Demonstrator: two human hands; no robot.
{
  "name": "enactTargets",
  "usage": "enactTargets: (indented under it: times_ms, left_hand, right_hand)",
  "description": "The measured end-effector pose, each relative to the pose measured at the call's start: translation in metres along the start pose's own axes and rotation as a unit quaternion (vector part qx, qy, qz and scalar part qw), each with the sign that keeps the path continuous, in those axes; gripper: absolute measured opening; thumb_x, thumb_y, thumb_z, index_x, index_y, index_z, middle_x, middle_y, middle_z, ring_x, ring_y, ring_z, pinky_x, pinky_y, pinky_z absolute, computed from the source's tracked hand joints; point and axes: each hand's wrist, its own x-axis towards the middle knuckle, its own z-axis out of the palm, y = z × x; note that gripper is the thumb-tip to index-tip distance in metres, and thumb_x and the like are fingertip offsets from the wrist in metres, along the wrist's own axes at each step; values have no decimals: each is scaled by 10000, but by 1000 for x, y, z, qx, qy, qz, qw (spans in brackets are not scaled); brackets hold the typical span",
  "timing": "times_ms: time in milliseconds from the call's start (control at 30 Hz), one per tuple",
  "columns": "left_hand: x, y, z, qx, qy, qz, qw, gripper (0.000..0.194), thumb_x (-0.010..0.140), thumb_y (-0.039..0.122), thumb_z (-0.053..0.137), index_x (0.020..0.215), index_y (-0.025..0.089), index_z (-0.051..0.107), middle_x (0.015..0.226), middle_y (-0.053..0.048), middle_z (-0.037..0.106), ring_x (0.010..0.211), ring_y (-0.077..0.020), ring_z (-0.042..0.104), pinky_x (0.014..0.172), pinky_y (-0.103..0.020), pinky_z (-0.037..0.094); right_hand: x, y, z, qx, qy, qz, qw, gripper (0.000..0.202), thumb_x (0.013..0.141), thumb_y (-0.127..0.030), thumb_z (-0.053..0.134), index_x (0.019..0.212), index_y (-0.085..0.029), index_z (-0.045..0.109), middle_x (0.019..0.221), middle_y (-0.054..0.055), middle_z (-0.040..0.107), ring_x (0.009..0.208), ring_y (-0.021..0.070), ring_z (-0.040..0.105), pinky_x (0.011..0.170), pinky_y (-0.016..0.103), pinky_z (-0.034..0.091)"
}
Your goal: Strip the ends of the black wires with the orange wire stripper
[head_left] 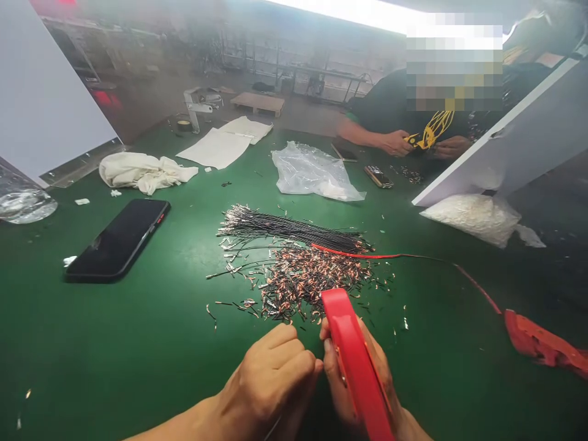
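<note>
My left hand is closed, knuckles up, at the bottom middle. A thin wire shows beneath its palm; the fingertips are hidden. Close beside it, my right hand is wrapped round a red hand tool, whose working end I cannot make out. Just beyond both hands spreads a heap of short black wire pieces with bare copper ends. Behind the heap lies a bundle of longer black wires with silvery terminals at their left ends. A red strip crosses between bundle and heap.
A black phone and white cloth lie left on the green table. Behind the wires are a clear plastic bag and white paper. Right are a filled bag and red object. A co-worker's hand holds yellow-handled pliers.
</note>
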Motion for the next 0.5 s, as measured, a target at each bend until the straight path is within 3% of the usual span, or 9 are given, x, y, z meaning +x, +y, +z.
enactTargets:
  times_ms: [233, 500]
  left_hand:
    - [-4, -1, 2, 9, 8, -9, 1000, 141, 985, 226, 453, 941, 179, 579, 644, -16, 602, 591, -155, 573, 622, -298, 523]
    - [-2, 0, 2, 20, 5, -22, 1000, 166, 971, 190, 429, 1004, 190, 591, 621, -31, 611, 578, -185, 588, 606, -318, 518]
  right_hand:
    - [8, -4, 2, -6, 4, 9, 1000, 213, 767, -124, 531, 942, -243, 508, 721, 15, 570, 605, 221, 549, 525, 363, 466]
    - [5, 3, 7, 22, 13, 30, 999, 325, 748, -105, 530, 1045, -233, 511, 792, 39, 578, 675, 242, 577, 578, 375, 487]
